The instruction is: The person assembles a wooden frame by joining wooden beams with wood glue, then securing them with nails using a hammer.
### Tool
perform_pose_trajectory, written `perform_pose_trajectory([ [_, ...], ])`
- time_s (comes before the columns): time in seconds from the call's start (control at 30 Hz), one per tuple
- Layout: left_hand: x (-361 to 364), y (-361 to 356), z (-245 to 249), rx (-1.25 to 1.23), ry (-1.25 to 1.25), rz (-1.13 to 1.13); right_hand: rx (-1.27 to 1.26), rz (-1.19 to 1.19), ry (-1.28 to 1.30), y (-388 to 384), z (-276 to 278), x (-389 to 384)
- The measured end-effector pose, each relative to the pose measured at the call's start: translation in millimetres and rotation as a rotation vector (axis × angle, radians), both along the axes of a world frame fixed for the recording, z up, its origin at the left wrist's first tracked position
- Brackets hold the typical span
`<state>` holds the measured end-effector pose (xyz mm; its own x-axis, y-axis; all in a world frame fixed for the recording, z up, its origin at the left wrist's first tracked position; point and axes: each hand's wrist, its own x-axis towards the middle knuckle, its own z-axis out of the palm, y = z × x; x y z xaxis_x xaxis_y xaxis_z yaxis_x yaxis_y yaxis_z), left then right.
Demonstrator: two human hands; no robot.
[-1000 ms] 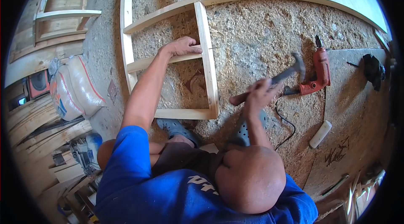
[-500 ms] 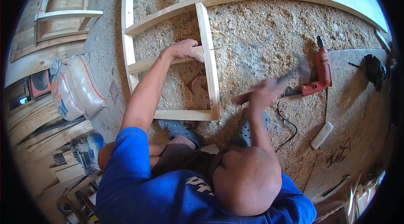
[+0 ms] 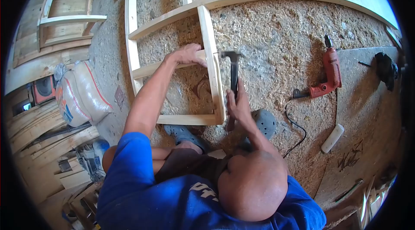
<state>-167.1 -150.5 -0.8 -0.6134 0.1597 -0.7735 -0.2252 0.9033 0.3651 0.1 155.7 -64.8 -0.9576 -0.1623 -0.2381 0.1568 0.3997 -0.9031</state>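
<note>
A pale wooden frame (image 3: 132, 48) of slats lies on the sawdust-covered floor. My left hand (image 3: 186, 54) presses down on a cross slat (image 3: 147, 70) where it meets the frame's right upright (image 3: 208, 35). My right hand (image 3: 237, 104) grips the handle of a hammer (image 3: 233, 72). The hammer's head rests against the outer face of that upright, level with the cross slat. The nail seen earlier at that spot is hidden by the hammer head.
A red electric drill (image 3: 329, 71) with a black cord lies on the floor to the right. A white cylinder (image 3: 332, 138) lies nearer me. A dark glove (image 3: 384, 71) sits far right. A stuffed sack (image 3: 80, 94) and stacked boards (image 3: 52, 139) are on the left. Grey clogs (image 3: 264, 122) are on my feet.
My right hand swung the hammer from a raised position at the right down and left onto the upright's side. My left hand stayed on the cross slat.
</note>
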Motion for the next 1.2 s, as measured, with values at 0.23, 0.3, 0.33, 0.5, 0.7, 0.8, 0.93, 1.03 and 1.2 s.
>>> perform_pose_trajectory([
  [0.23, 3.2, -4.5, 1.3, 0.056, -0.042, -0.013, -0.454, -0.585, -0.092, 71.0, 107.8, -76.8],
  [0.3, 2.4, -7.9, -1.6, 0.099, -0.053, -0.036, -0.602, -0.786, 0.016, 64.4, 127.1, -89.3],
  [0.33, 2.6, -9.1, -2.4, 0.098, -0.053, -0.029, -0.649, -0.89, 0.03, 58.2, 114.4, -88.9],
  [0.5, 4.5, -10.1, -5.6, -0.023, 0.013, -0.083, -0.216, 0.043, -0.114, -16.1, 67.0, -26.9],
  [0.7, 4.5, -9.4, -5.5, -0.015, -0.004, -0.086, -0.523, -0.724, -0.104, 59.8, 112.2, -84.9],
  [0.8, 10.5, -13.6, -9.5, 0.086, 0.066, -0.031, -0.422, -0.874, 0.053, 43.7, 101.0, -79.4],
  [0.93, 0.4, -13.6, -7.4, 0.059, 0.016, -0.07, -0.089, 0.078, -0.136, -4.7, 67.7, -33.2],
  [1.03, 5.6, -14.4, -1.2, 0.012, -0.039, -0.083, -0.39, -0.21, -0.403, 19.1, 120.3, -57.6],
  [1.2, 7.1, -14.4, -3.6, 0.067, -0.024, -0.042, -0.541, -0.819, -0.02, 35.8, 110.4, -78.0],
])
